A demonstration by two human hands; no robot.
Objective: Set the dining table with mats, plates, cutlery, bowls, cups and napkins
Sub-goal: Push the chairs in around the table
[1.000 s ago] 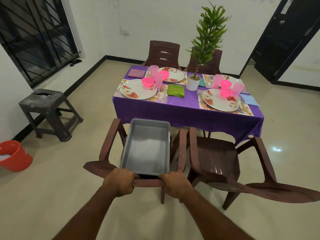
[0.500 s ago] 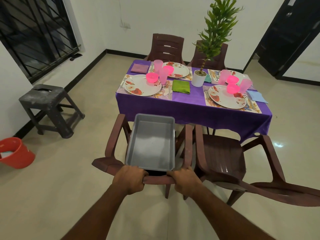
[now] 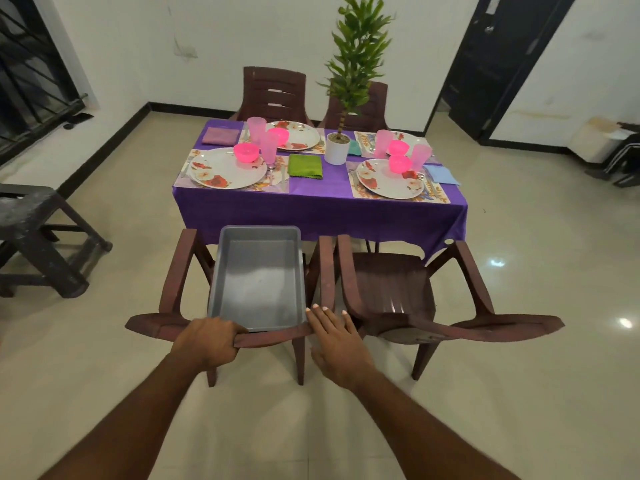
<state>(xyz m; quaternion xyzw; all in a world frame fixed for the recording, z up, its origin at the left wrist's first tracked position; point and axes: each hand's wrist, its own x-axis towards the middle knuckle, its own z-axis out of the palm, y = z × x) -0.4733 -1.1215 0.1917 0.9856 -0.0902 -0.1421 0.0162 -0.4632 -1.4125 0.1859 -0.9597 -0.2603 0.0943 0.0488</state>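
The table under a purple cloth (image 3: 322,213) carries several floral plates on mats, pink bowls, pink cups and folded napkins, among them a green napkin (image 3: 305,165). In front of it a brown chair (image 3: 180,271) holds an empty grey tray (image 3: 258,282) on its seat. My left hand (image 3: 207,342) grips the top of that chair's backrest. My right hand (image 3: 337,341) has straight fingers, its tips at the backrest's right end.
A second brown chair (image 3: 391,292) stands right of the first, two more behind the table. A potted plant (image 3: 337,152) sits mid-table. A dark stool (image 3: 38,233) is at the left, a dark door (image 3: 498,64) at the back right.
My right hand has let go of the backrest and opened its fingers. The view has moved closer to the table; the chair with the tray sits nearer the cloth.
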